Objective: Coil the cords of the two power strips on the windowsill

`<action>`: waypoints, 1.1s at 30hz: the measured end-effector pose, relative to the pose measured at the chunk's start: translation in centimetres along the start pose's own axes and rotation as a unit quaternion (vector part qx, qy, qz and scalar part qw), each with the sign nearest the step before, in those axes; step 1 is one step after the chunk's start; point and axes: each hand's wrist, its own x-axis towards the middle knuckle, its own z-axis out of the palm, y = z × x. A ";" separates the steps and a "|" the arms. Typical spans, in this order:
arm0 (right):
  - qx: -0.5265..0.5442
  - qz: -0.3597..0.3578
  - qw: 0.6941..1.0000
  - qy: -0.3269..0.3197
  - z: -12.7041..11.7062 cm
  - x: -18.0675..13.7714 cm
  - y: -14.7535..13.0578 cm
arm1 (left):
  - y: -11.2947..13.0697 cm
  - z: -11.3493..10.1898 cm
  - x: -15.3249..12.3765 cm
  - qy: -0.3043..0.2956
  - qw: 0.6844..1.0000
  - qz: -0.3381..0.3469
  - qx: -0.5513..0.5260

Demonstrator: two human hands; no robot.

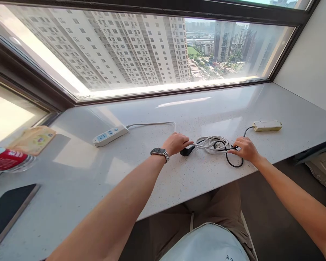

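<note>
My left hand (177, 143), with a watch on its wrist, is closed on the white cord (199, 145) at the left side of a tangle. Loops of that white cord lie mixed with a black cord (235, 165) on the sill. Just below my left fingers rests a black plug (187, 150). My right hand (245, 148) pinches the black cord at the tangle's right side. From there the black cord runs up to a cream power strip (267, 126). Another power strip (110, 136), white with blue socket faces, lies at left, its white cord leading toward my left hand.
The pale speckled sill (152, 177) runs below a dark-framed window. On the left are a phone (11, 210), a bottle with a red label (9, 159) and a yellowish packet (34, 139). A white wall (306, 61) bounds the right side.
</note>
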 end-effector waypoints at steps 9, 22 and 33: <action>-0.106 0.155 0.972 0.140 -6.7 -4.5 8.7 | -7.4 -1.5 -4.8 0.129 0.965 -0.221 0.061; -0.207 0.263 0.931 0.149 -3.8 -2.3 11.4 | -6.9 0.4 -4.0 0.175 0.962 -0.207 0.040; -0.137 0.107 0.977 0.126 -3.7 5.6 -2.9 | -1.2 -0.6 0.6 0.122 0.989 -0.077 -0.044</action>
